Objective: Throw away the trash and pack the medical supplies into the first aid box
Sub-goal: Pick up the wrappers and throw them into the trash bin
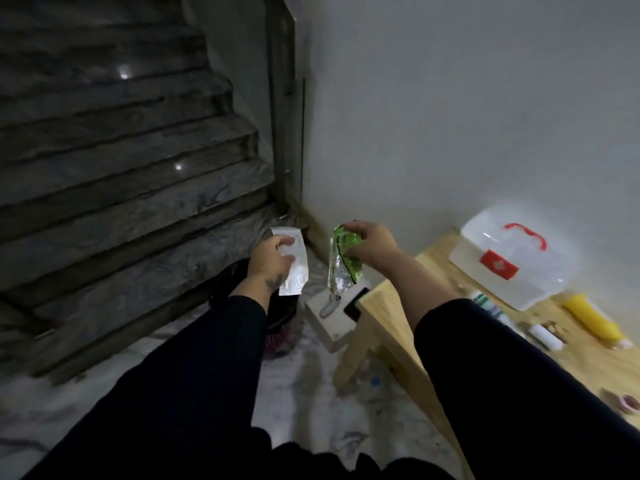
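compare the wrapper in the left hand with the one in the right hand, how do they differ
The white wrapper is plain pale paper, flat and oblong; the green wrapper is green on one face and shiny foil on the other, crumpled and torn open. The left hand pinches the white one at its side edge; the right hand holds the green one by its top, so it hangs down. Both are empty packaging held off the wooden table, over the floor.

2 wrappers (294, 261), 1 first aid box (512, 258), 1 yellow tube (588, 317)

The worktop (398, 306) stands at the right against the wall, the stairs (121, 168) at the left; on the worktop the first aid box (512, 258) lies farthest back, a tube (592, 320) and a small roll (547, 336) before it. Both hands reach out left of the worktop — the left hand (268, 263) with a flat packet (294, 268), the right hand (372, 245) with a wrapper (343, 265) — above a bin (280, 313) on the floor.
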A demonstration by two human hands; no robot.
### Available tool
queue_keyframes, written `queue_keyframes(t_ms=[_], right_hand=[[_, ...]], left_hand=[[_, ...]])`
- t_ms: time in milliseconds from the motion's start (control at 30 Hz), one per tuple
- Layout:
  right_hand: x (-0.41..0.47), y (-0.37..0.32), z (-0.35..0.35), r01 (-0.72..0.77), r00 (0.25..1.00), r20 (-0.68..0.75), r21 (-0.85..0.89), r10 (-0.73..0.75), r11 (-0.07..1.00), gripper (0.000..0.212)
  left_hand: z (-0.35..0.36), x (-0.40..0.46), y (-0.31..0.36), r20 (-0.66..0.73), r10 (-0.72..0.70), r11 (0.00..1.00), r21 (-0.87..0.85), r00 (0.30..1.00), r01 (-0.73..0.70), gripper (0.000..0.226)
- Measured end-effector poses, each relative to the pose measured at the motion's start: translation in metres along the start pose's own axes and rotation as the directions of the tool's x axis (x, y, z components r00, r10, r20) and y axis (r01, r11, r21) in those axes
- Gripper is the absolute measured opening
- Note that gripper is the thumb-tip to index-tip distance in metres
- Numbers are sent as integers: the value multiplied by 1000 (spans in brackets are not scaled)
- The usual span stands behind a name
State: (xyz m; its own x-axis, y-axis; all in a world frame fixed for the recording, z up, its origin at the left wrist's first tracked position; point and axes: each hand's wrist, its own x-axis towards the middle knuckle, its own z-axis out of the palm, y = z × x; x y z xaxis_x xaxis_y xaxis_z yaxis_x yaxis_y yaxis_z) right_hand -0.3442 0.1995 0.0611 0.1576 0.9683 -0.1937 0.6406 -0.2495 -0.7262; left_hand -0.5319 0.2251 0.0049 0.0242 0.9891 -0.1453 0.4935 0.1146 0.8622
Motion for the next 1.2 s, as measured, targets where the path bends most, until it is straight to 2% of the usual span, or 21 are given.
queue_keyframes(t_ms=[167, 300, 600, 733, 833, 933, 1067, 1200], right_hand=[[49, -32, 91, -23, 996, 84, -4, 23, 1000, 45], [85, -30, 153, -74, 979, 188, -11, 75, 997, 41], [198, 36, 287, -249, 925, 277, -78, 261, 965, 40], [242, 68, 335, -263, 919, 287, -66, 270, 963, 36], [265, 85, 362, -252, 920, 297, -56, 257, 966, 32], [281, 97, 377, -234, 905, 347, -74, 245, 970, 37], [287, 106, 376, -241, 845, 452, -154, 286, 958, 49], [285, 99, 362, -198, 831, 478, -225, 285, 954, 51]], left_hand=[[-49, 48, -71, 21, -66, 998, 26, 998, 66, 36], [-61, 77, -126, 49, -159, 987, 40, 986, 158, 35], [-31, 167, -249, 63, -338, 939, 80, 939, 333, 32], [-1, 207, -293, 85, -388, 920, 94, 918, 381, 33], [19, 228, -318, 90, -428, 903, 91, 899, 420, 33], [32, 240, -333, 113, -446, 893, 127, 888, 432, 33], [37, 246, -340, 156, -445, 887, 209, 882, 411, 37], [29, 246, -327, 165, -484, 866, 232, 860, 443, 34]])
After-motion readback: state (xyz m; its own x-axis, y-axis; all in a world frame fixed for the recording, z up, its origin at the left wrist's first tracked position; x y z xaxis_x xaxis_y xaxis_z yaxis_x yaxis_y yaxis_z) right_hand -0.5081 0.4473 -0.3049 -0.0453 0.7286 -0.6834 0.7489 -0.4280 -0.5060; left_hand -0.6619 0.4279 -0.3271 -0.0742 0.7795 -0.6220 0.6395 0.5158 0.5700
